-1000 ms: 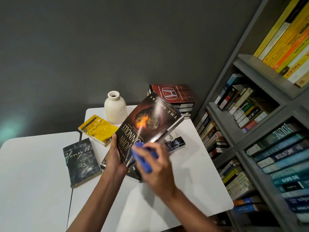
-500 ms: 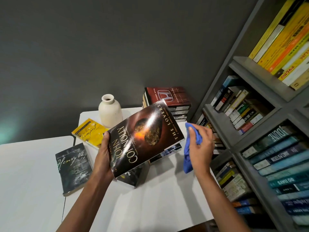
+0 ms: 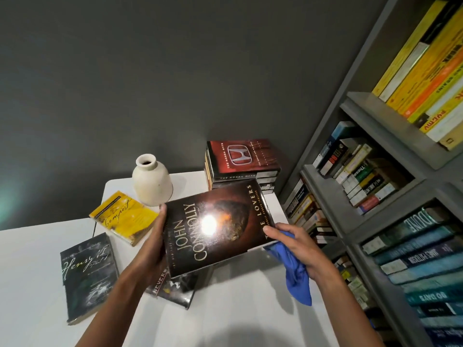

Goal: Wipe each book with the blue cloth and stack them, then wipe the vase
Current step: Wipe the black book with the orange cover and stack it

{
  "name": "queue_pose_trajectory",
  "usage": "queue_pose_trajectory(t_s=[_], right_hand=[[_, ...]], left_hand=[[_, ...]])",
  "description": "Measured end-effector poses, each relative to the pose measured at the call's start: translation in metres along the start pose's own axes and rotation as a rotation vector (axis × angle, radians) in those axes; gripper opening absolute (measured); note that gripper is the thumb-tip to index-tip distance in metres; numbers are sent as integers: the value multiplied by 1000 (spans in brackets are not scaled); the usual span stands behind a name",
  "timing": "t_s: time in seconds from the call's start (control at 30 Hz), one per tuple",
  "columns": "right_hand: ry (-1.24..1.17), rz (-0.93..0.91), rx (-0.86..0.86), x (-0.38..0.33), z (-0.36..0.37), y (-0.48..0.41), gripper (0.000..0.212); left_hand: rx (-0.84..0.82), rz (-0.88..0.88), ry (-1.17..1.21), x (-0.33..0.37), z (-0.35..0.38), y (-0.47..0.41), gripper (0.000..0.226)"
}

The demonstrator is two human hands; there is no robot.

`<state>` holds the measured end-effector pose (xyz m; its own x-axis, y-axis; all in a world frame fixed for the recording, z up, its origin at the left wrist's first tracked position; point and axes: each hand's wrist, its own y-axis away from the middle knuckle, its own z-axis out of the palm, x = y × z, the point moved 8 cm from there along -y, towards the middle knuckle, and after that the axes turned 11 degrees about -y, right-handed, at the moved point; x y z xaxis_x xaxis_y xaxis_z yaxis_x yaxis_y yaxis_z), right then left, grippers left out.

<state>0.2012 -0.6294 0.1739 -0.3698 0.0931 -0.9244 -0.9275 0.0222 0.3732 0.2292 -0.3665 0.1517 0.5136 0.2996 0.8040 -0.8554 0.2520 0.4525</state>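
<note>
A grey bookshelf packed w/ titles hems in the right side of a white table where a person is partway thru a dusting job. In the table's far right corner stands a stack of books topped by a red Honda-logo volume, which suggests several are already done. A dark glossy paperback, "The Lovers", is held tilted above the table, over another dark book lying flat. A black Henry VI paperback and a yellow Tempest paperback lie apart at left, prob. not yet wiped. A cream ceramic vase stands upright near the held book's top-left corner. The left hand grips that book's left edge, thumb on the cover. The right hand sets its thumb on the right edge, w/ a crumpled blue cloth bunched in its curled fingers & hanging below. The step looks like stacking. The next move calls for a lift fwd onto the red volume, squared to its edges. There is open room straight ahead, but the vase is close at left and the shelf close at right.
</note>
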Motion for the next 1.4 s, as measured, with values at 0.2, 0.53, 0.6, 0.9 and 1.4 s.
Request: queue_pose_trajectory(t_s=[0.2,0.53,0.6,0.9,1.4], right_hand=[[-99,43,75,10,-42,-36,41],[108,-68,254,-56,-112,-161,87],[130,-56,224,-70,-116,-182,71],[325,25,150,-70,-132,-240,44],[836,-160,350,-65,-131,-229,34]], left_hand=[[-189,-143,-341,-21,17,-27,116],[-9,73,-440,65,67,-161,53],[6,82,-432,73,76,-185,39],[112,62,-505,77,73,-246,38],[510,496,-1205,53,80,-214,92]])
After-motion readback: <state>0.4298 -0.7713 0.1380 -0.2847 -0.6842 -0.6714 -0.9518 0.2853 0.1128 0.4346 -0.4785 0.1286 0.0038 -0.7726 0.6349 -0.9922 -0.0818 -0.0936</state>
